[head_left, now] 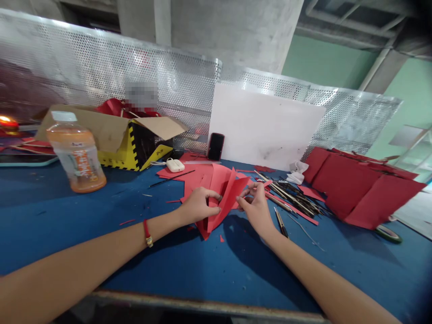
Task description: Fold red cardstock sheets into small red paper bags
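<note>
Your left hand's (199,206) grip is clamped on the left side of the folded red paper (232,191), which stands tilted between it and your right hand (256,208), its fingertips at the right side, closure impossible to tell, with a craft knife (281,222) beside that wrist on the blue tabletop (202,270).

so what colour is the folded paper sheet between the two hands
The folded paper sheet is red, seen best in the head view.
</note>
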